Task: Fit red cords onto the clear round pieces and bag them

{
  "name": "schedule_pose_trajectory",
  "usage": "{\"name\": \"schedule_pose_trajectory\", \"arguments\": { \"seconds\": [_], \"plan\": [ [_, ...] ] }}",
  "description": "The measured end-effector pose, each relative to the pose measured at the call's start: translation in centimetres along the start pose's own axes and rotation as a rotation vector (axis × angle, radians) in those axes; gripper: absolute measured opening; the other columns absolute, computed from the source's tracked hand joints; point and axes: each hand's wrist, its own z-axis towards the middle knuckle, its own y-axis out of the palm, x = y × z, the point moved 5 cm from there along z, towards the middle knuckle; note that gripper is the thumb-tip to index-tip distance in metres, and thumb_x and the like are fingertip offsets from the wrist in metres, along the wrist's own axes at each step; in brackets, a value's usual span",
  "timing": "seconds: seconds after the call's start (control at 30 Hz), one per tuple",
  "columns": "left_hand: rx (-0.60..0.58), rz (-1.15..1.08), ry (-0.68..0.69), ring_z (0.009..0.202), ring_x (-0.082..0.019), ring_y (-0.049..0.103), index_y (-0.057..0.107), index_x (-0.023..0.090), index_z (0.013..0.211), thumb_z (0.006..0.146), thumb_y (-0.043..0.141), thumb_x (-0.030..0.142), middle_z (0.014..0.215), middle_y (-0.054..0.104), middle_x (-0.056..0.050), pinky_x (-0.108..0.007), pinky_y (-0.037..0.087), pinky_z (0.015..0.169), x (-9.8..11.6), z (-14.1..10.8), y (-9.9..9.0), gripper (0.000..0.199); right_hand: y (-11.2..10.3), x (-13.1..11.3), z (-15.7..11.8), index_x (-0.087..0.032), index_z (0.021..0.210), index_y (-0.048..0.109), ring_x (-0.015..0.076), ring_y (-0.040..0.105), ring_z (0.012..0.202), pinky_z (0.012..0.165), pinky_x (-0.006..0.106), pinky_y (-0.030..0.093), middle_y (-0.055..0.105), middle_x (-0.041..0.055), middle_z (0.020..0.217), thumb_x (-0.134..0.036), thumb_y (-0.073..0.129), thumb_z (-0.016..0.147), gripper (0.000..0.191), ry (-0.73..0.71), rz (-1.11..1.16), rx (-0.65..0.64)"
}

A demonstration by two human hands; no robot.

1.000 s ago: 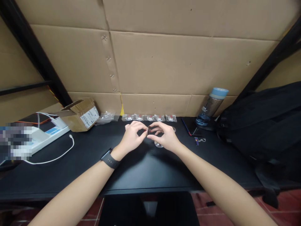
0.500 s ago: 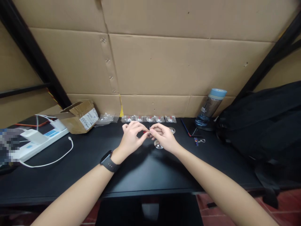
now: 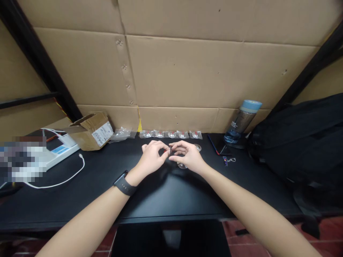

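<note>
Above the middle of the black table [image 3: 171, 203], my left hand [image 3: 153, 156] pinches a small red part [image 3: 164, 150]. My right hand [image 3: 189, 155] has its thumb and fingertips on a thin metal disc [image 3: 170, 151] held upright against that red part. Just behind my right hand a round shiny metal piece [image 3: 198, 147] lies on the table. Another one [image 3: 182, 165], partly hidden, lies beneath that hand. Along the back edge runs a row of several clear packets [image 3: 172, 134] with round metal and red pieces inside.
At the left are an open cardboard box [image 3: 92, 131], clear plastic bags [image 3: 122, 134], a power strip [image 3: 57, 157] and a white cable [image 3: 83, 165]. At the right are a water bottle [image 3: 241, 123], a phone [image 3: 218, 144], a keychain [image 3: 225, 161] and a black backpack [image 3: 302, 150].
My right hand's thumb has shifted from a tight pinch to a wider hold on the disc's edge, and more of the disc shows. The whole view has shifted slightly.
</note>
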Motion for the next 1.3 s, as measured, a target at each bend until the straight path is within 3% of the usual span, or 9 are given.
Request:
{"name": "schedule_pose_trajectory", "arguments": {
  "seconds": [0.27, 0.37, 0.63, 0.9, 1.1, 1.3],
  "plan": [
    [-0.109, -0.133, -0.082, 0.085, -0.023, 0.067, 0.076, 0.027, 0.087, 0.088, 0.061, 0.03, 0.096, 0.078, 0.0, -0.036, 0.046, 0.081, -1.1, 0.3, 0.4, 0.015, -0.1, -1.2, -0.1, -0.024, 0.111, 0.066, 0.0239, 0.07, 0.113, 0.095, 0.04, 0.059, 0.071, 0.0077, 0.127, -0.028, 0.086, 0.071, 0.045, -0.167, -0.171, -0.037],
    [-0.108, -0.096, -0.031, 0.093, -0.023, 0.065, 0.074, 0.028, 0.09, 0.091, 0.059, 0.031, 0.099, 0.077, 0.0, -0.035, 0.043, 0.082, -0.9, 0.2, 0.3, 0.015, -0.1, -1.4, -0.2, -0.026, 0.118, 0.065, 0.0241, 0.069, 0.114, 0.096, 0.04, 0.059, 0.071, 0.007, 0.126, -0.029, 0.085, 0.073, 0.05, -0.18, -0.183, -0.03],
    [-0.021, 0.129, 0.133, 0.108, -0.023, 0.055, 0.067, 0.027, 0.101, 0.099, 0.051, 0.028, 0.113, 0.066, -0.004, -0.037, 0.031, 0.084, -0.1, -0.3, 0.6, 0.016, -0.3, -2.0, -0.1, -0.025, 0.12, 0.064, 0.0238, 0.07, 0.112, 0.093, 0.038, 0.06, 0.073, 0.007, 0.12, -0.034, 0.086, 0.074, 0.051, -0.188, -0.207, 0.001],
    [0.219, 0.183, 0.192, 0.113, -0.026, 0.053, 0.07, 0.024, 0.097, 0.094, 0.059, 0.025, 0.117, 0.061, -0.008, -0.04, 0.033, 0.087, 0.8, -0.7, -0.3, 0.012, -0.3, -1.9, -0.1, -0.023, 0.114, 0.061, 0.0247, 0.072, 0.108, 0.089, 0.037, 0.062, 0.074, 0.0094, 0.118, -0.037, 0.085, 0.075, 0.048, -0.136, -0.118, 0.019],
    [0.273, 0.175, 0.236, 0.113, -0.027, 0.054, 0.075, 0.025, 0.09, 0.092, 0.065, 0.027, 0.113, 0.061, -0.007, -0.042, 0.033, 0.089, 1.2, -1.0, -0.9, 0.011, -0.3, -1.1, -0.1, -0.021, 0.098, 0.063, 0.0227, 0.075, 0.094, 0.084, 0.036, 0.062, 0.076, 0.0073, 0.106, -0.042, 0.083, 0.076, 0.036, -0.05, -0.068, 0.046],
    [0.292, 0.247, 0.22, 0.115, -0.027, 0.054, 0.077, 0.027, 0.089, 0.091, 0.068, 0.027, 0.113, 0.064, -0.007, -0.043, 0.03, 0.087, 1.2, -0.8, -0.8, 0.009, -0.2, -1.0, 0.1, -0.02, 0.101, 0.065, 0.0185, 0.072, 0.09, 0.079, 0.032, 0.06, 0.073, 0.005, 0.097, -0.046, 0.054, 0.099, 0.027, -0.029, -0.119, -0.047]
  ]
}}
